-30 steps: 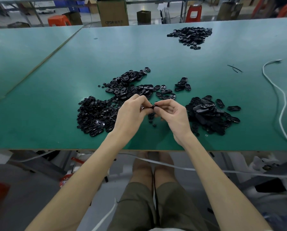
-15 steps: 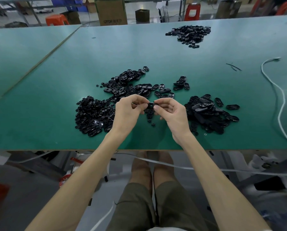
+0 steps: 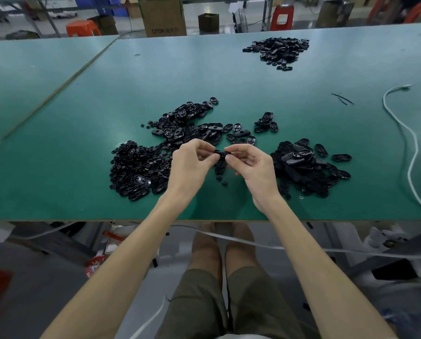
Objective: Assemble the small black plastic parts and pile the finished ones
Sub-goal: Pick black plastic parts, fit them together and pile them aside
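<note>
A small black plastic part (image 3: 220,154) hangs just above the green table (image 3: 82,118), pinched from both sides. My left hand (image 3: 191,165) pinches its left end with thumb and fingers. My right hand (image 3: 252,167) pinches its right end, fingers curled. Most of the part is hidden by my fingertips. A heap of small black pieces (image 3: 136,167) lies left of my hands. Oval black parts (image 3: 192,123) spread behind them. A pile of larger black parts (image 3: 307,167) lies at the right.
Another pile of black parts (image 3: 277,51) sits far back on the table. A white cable (image 3: 410,143) snakes along the right side. Two thin black strips (image 3: 342,98) lie near it. Boxes and red stools stand beyond the table. The table's front edge runs under my forearms.
Both hands stay together pinching the part at the same spot. The fingers have shifted slightly around it; the view has tilted a little.
</note>
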A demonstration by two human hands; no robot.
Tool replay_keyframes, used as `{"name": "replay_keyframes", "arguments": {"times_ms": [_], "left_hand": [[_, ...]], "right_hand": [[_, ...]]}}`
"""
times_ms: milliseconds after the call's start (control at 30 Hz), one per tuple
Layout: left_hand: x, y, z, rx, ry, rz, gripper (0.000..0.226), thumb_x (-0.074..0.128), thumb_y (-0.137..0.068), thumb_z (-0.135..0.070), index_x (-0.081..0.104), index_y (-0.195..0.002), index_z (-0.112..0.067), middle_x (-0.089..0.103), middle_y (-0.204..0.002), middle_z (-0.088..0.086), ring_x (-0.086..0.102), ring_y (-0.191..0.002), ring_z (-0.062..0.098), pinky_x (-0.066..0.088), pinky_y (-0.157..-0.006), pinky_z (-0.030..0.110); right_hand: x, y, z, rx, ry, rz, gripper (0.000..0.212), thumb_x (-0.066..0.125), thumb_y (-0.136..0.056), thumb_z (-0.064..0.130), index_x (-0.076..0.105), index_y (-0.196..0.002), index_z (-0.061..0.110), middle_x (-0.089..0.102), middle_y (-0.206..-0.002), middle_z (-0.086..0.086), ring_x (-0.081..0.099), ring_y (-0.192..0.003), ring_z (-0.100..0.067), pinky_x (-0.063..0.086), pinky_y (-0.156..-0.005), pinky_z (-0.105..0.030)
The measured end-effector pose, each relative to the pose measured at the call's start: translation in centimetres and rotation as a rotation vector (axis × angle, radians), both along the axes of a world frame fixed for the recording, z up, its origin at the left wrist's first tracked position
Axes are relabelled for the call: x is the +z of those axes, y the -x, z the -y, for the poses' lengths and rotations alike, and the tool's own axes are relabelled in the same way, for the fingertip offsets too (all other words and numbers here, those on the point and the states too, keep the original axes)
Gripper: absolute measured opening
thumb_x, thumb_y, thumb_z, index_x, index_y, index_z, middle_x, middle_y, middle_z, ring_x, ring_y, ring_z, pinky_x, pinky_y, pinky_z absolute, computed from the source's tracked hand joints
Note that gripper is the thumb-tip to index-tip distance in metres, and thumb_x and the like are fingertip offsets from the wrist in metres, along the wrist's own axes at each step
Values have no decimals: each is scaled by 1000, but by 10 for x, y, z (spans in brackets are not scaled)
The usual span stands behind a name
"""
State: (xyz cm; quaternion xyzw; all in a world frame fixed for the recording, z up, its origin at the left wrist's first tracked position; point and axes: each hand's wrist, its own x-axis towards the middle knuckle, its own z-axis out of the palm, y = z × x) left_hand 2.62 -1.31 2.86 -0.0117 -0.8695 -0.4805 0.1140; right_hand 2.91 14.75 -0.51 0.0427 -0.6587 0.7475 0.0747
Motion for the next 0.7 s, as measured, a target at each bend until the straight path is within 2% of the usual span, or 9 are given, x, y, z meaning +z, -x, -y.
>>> {"name": "replay_keyframes", "arguments": {"times_ms": [133,267,433,700], "left_hand": [[-1,-1,-2,-5,-8,8,13,81,-88,-19,73,-99,-21,73,-84,-12,70,-82,4,56,-78,19],[-1,-1,-4,-34,12,13,15,80,-89,-15,74,-103,-16,73,-88,-10,70,-86,7,57,-86,27],[-3,1,-3,-31,12,12,15,79,-89,-16,74,-104,-16,74,-89,-10,70,-87,4,56,-85,22],[-4,6,-1,-27,-41,73,13,83,-86,-19,75,-97,-19,75,-86,-9,70,-80,1,51,-72,10]], "right_hand": [[0,0,0,-1,-5,1,17,77,-90,2,78,-100,17,75,-88,2,69,-83,-11,52,-69,-20],[-1,0,-1,-4,-9,-6,17,77,-90,3,79,-99,17,77,-87,7,69,-80,-6,52,-69,-18],[-2,1,-1,-3,-17,-8,16,76,-90,3,78,-101,15,77,-87,7,69,-81,-7,52,-70,-19],[-4,3,-2,-7,-20,-3,16,76,-91,3,78,-102,14,76,-86,6,68,-76,-10,52,-66,-22]]}}
